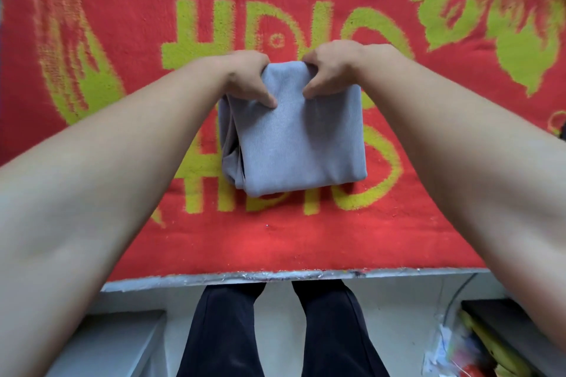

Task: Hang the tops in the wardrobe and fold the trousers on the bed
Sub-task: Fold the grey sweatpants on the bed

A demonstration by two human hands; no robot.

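Evidently soft, light and floppy, the grey trousers [295, 131] lie folded into a thick square on the red bed [306, 242], both hands [249, 76] pinching the far edge, the safest hold being under the stacked layers.

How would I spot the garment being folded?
Find the red fleece blanket with yellow-green lettering. At its middle lies a grey knit garment folded into a thick rectangle, left hand and right hand gripping its far edge. Nothing else there is plain grey.
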